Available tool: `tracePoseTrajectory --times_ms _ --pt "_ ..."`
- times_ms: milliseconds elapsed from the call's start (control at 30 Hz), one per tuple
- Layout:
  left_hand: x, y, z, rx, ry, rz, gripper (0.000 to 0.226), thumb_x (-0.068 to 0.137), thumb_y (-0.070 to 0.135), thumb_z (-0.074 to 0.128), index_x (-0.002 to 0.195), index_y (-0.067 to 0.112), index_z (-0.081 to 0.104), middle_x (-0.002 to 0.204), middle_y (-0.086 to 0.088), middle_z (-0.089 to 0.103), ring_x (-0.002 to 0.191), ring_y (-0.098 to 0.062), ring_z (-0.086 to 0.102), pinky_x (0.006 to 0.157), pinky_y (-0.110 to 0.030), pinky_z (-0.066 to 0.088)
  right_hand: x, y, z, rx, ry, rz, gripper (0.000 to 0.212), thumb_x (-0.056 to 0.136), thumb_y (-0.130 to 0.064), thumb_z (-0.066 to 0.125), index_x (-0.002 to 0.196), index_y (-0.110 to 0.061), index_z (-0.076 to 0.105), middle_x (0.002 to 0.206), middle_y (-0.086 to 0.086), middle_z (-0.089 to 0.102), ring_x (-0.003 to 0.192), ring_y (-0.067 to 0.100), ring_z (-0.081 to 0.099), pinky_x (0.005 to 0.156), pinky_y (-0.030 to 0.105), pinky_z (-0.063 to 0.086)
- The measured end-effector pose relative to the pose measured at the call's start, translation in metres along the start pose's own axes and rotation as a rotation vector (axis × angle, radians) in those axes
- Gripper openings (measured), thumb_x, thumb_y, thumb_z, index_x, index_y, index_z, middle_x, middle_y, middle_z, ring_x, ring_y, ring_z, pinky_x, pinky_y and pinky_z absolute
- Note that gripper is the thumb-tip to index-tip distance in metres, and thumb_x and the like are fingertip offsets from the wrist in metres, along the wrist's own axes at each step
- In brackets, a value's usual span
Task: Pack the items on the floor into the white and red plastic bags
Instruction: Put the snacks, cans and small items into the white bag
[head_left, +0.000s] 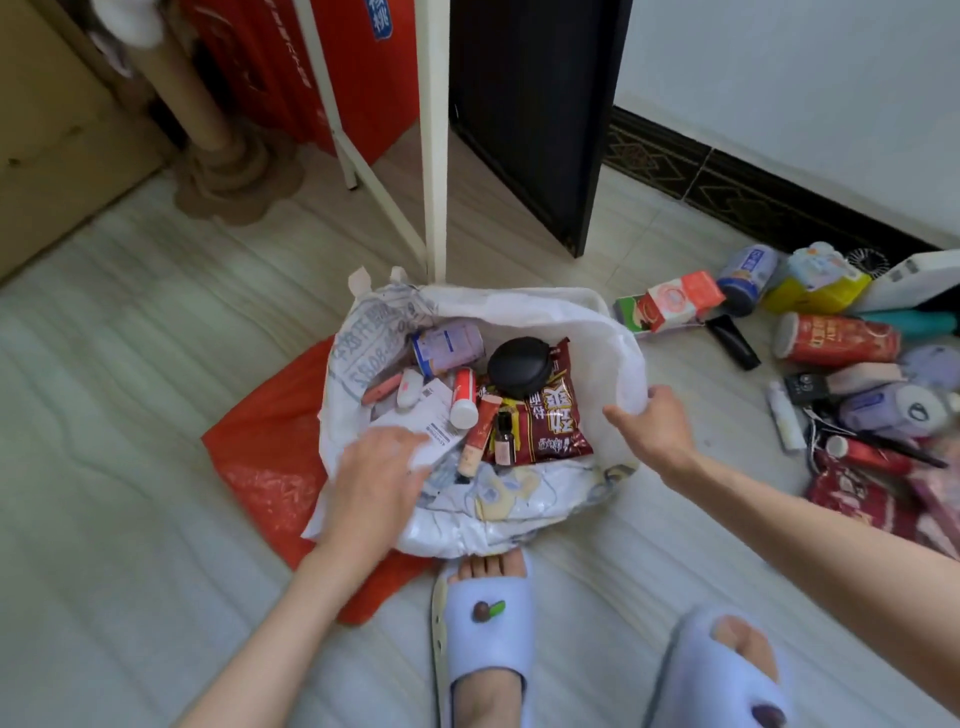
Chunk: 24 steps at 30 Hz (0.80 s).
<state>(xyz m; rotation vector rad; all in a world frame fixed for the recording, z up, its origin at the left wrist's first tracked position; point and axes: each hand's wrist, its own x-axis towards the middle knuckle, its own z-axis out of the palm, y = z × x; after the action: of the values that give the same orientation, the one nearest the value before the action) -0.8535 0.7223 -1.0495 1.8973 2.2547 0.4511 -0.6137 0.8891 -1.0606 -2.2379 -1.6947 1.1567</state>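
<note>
Right hand fingers pinch the rim of the white crinkled plastic bag, holding its mouth wide; left hand fingers lie flat on its near edge. Unpacked bottles and packets wait right of them; the red plastic bag lies beneath.

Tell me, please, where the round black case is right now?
In the head view the round black case lies inside the open white bag, toward its far side, resting on the dark red snack packet.
</note>
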Motion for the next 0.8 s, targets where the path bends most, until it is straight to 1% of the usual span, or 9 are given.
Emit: tracePoseTrajectory --times_ms 67,133,233,300,400,500,600,667,800 --pt "-0.019 0.018 0.014 -0.036 -0.391 0.137 0.035 0.08 0.036 0.058 0.112 0.023 0.059 0.112 0.001 0.057 0.11 -0.023 0.052 0.089 -0.028 0.031 -0.013 0.011 0.007 0.103 -0.173 0.135 0.04 0.085 -0.028 0.061 0.112 0.001 0.053 0.103 0.016 0.059 0.095 0.033 0.057 0.073 0.034 0.044" --pt "-0.03 0.021 0.028 0.039 -0.611 0.118 0.043 0.081 0.035 0.059 0.123 0.026 0.054 0.121 0.005 0.049 0.119 -0.017 0.041 0.096 -0.03 0.024 -0.023 0.018 0.013 0.227 -0.242 0.193 0.023 0.086 -0.019 0.056 0.102 -0.002 0.057 0.099 0.016 0.062 0.09 0.032 0.061 0.07 0.037 0.052" --pt "-0.034 0.018 0.028 0.038 -0.53 0.166 0.033 0.075 0.023 0.06 0.107 0.026 0.064 0.097 0.002 0.06 0.095 -0.021 0.057 0.082 -0.028 0.029 -0.024 0.017 0.011 0.186 -0.137 0.121 0.019 0.084 -0.01 0.052 0.087 0.005 0.062 0.081 0.019 0.064 0.064 0.03 0.064 0.063 0.039 0.058" --pt "-0.033 0.011 0.023 0.013 -0.45 0.191 0.022 0.074 0.03 0.053 0.089 0.028 0.069 0.077 0.006 0.061 0.074 -0.02 0.062 0.071 -0.025 0.031 -0.021 0.012 0.002 0.069 -0.033 0.014 0.022 0.082 -0.012 0.051 0.079 0.007 0.062 0.073 0.021 0.066 0.067 0.036 0.065 0.068 0.045 0.056" --pt "-0.029 0.012 0.004 -0.136 -0.397 0.164 0.029 0.081 0.031 0.041 0.09 0.021 0.067 0.083 0.002 0.064 0.078 -0.022 0.061 0.067 -0.033 0.046 -0.025 0.002 -0.019 -0.038 0.077 -0.173 0.021 0.084 -0.017 0.052 0.079 0.003 0.059 0.075 0.019 0.065 0.074 0.033 0.06 0.067 0.036 0.046" --pt "-0.022 0.021 -0.026 -0.214 -0.218 0.169 0.023 0.085 0.028 0.038 0.094 0.02 0.058 0.087 0.002 0.062 0.08 -0.017 0.056 0.069 -0.03 0.043 -0.035 -0.014 -0.046 -0.044 0.19 -0.343 0.016 0.089 -0.019 0.053 0.092 -0.005 0.06 0.079 0.007 0.055 0.076 0.023 0.047 0.066 0.029 0.03" --pt "-0.019 0.031 -0.051 -0.222 -0.145 0.226 0.017 0.085 0.028 0.04 0.097 0.027 0.052 0.088 0.006 0.066 0.081 -0.01 0.055 0.07 -0.025 0.04 -0.042 -0.024 -0.067 0.006 0.256 -0.436 0.015 0.09 -0.021 0.053 0.092 -0.009 0.062 0.08 0.004 0.055 0.078 0.021 0.048 0.065 0.028 0.029" --pt "-0.018 0.041 -0.06 -0.141 -0.303 0.293 0.019 0.085 0.029 0.043 0.099 0.029 0.056 0.092 0.007 0.068 0.086 -0.012 0.059 0.072 -0.026 0.045 -0.045 -0.02 -0.071 -0.014 0.204 -0.414 0.015 0.089 -0.019 0.054 0.089 -0.008 0.063 0.079 0.006 0.056 0.078 0.024 0.05 0.066 0.029 0.032" --pt "-0.02 0.055 -0.06 -0.024 -0.785 0.182 0.028 0.092 0.025 0.046 0.117 0.029 0.057 0.119 0.007 0.062 0.11 -0.015 0.055 0.09 -0.026 0.041 -0.055 0.015 -0.07 -0.232 -0.002 -0.335 0.013 0.084 -0.011 0.052 0.078 -0.005 0.061 0.077 0.016 0.063 0.075 0.03 0.055 0.062 0.03 0.035"
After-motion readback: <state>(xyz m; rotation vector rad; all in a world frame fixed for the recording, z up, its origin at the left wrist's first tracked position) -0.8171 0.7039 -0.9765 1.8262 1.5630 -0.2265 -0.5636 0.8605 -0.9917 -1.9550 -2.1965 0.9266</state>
